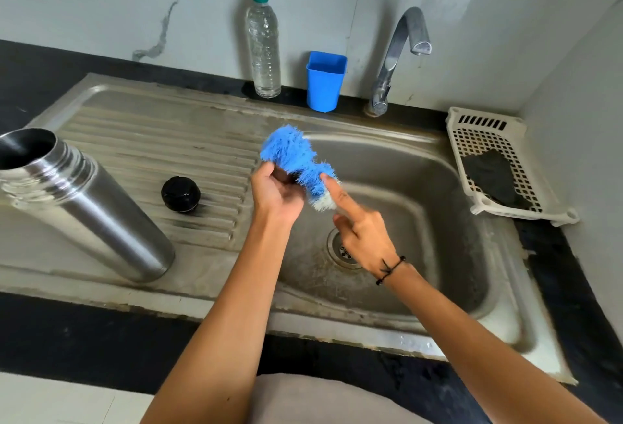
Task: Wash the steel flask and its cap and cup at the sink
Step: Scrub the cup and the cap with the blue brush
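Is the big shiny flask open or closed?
Open. The flask shows a dark, uncovered mouth, and its black cap lies apart on the drainboard.

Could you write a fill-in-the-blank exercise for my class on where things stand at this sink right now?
1. The steel flask stands open on the ribbed ____ beside the basin.
2. The black cap lies between the flask and the ____ hand.
3. The blue brush is held over the ____.
4. The plastic bottle has a ____ cap.

Missing words: drainboard; left; basin; green
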### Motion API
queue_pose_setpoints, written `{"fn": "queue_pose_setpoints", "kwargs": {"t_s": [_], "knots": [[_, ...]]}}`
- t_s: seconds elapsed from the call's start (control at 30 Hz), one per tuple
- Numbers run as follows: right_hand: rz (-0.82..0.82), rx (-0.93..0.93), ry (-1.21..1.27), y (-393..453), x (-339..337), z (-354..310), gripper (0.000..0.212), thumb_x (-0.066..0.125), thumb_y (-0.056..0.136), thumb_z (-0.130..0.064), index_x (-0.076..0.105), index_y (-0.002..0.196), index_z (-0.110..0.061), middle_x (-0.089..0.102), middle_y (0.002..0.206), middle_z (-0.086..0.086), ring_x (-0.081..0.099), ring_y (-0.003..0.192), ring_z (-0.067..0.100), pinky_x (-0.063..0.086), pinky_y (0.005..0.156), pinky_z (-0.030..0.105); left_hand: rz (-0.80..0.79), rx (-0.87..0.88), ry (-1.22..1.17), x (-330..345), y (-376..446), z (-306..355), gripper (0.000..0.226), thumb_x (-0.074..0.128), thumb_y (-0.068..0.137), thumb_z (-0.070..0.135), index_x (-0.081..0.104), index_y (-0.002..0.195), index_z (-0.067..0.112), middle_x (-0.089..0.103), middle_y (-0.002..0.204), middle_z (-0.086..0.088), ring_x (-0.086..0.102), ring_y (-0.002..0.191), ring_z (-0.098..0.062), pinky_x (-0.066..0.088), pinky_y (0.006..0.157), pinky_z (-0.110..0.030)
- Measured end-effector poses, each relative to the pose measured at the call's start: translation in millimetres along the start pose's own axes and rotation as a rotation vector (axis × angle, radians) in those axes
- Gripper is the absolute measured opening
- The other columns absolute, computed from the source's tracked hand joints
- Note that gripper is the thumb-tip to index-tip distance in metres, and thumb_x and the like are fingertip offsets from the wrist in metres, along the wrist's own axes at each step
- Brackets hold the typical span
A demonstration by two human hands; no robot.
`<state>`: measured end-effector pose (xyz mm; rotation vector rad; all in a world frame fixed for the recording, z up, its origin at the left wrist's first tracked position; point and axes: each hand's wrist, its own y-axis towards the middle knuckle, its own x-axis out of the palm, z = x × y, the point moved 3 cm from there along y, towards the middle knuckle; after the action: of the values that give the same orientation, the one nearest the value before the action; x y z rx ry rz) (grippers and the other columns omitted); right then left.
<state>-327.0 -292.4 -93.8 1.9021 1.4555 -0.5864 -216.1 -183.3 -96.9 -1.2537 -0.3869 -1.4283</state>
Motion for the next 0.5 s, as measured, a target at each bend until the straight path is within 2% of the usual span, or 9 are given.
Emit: {"fn": "queue_pose_setpoints", "kwargs": {"t_s": [0.1, 0.13, 0.23, 0.3, 0.4, 0.5], "knots": [[0.001, 0.056, -0.023, 1.9, 0.1, 10.6, 0.077, 0.045, 0.089, 0.001, 0.014, 0.142, -0.044, 0.064, 0.077, 0.006, 0.039, 0.047, 0.008, 0.053, 0.066, 0.034, 0.000, -0.016, -0.030, -6.3, 1.2, -2.5, 0.036, 0.044, 0.100, 0.032, 0.058, 0.074, 0.012, 0.061, 0.094, -0.012, 0.057, 0.104, -0.034, 0.041, 0.100, -0.052], [-0.008, 0.081, -0.014, 3.5, -1.0, 12.2, 0.077, 0.045, 0.090, 0.001, 0.014, 0.141, -0.047, 0.065, 0.076, 0.008, 0.040, 0.047, 0.009, 0.053, 0.066, 0.033, 0.013, -0.024, -0.044, -8.9, 2.2, -3.4, 0.035, 0.045, 0.099, 0.035, 0.057, 0.077, 0.011, 0.060, 0.100, -0.013, 0.057, 0.105, -0.035, 0.041, 0.100, -0.051], [-0.004, 0.183, 0.058, 10.0, -6.3, 15.2, 0.074, 0.044, 0.092, -0.002, 0.019, 0.131, -0.060, 0.064, 0.074, 0.020, 0.044, 0.050, 0.019, 0.053, 0.065, 0.037, 0.035, -0.051, -0.181, -9.8, 1.7, -4.1, 0.030, 0.046, 0.099, 0.034, 0.056, 0.107, 0.006, 0.056, 0.123, -0.020, 0.054, 0.114, -0.039, 0.047, 0.086, -0.049], [0.021, 0.192, 0.091, 10.4, -11.8, 11.4, 0.077, 0.044, 0.092, -0.002, 0.020, 0.127, -0.066, 0.065, 0.082, 0.026, 0.043, 0.052, 0.022, 0.052, 0.066, 0.040, 0.020, -0.047, -0.178, -6.4, 0.4, -2.1, 0.035, 0.042, 0.100, 0.034, 0.053, 0.119, 0.007, 0.054, 0.127, -0.021, 0.052, 0.116, -0.039, 0.046, 0.091, -0.048], [0.015, 0.065, 0.069, 3.9, -10.0, 0.9, 0.081, 0.044, 0.090, -0.003, 0.018, 0.132, -0.068, 0.066, 0.089, 0.025, 0.037, 0.047, 0.016, 0.053, 0.063, 0.041, -0.020, -0.029, -0.105, -6.2, 1.4, 0.0, 0.036, 0.036, 0.101, 0.038, 0.058, 0.107, 0.010, 0.059, 0.118, -0.016, 0.056, 0.110, -0.035, 0.040, 0.101, -0.047], [0.014, 0.015, 0.002, -2.4, -1.1, 6.0, 0.077, 0.042, 0.087, -0.009, 0.016, 0.137, -0.062, 0.068, 0.087, 0.017, 0.038, 0.045, 0.011, 0.053, 0.063, 0.038, -0.088, -0.025, -0.049, 0.5, -3.6, 1.9, 0.038, 0.053, 0.088, 0.050, 0.058, 0.092, 0.012, 0.063, 0.118, -0.013, 0.057, 0.117, -0.033, 0.042, 0.102, -0.050]]}}
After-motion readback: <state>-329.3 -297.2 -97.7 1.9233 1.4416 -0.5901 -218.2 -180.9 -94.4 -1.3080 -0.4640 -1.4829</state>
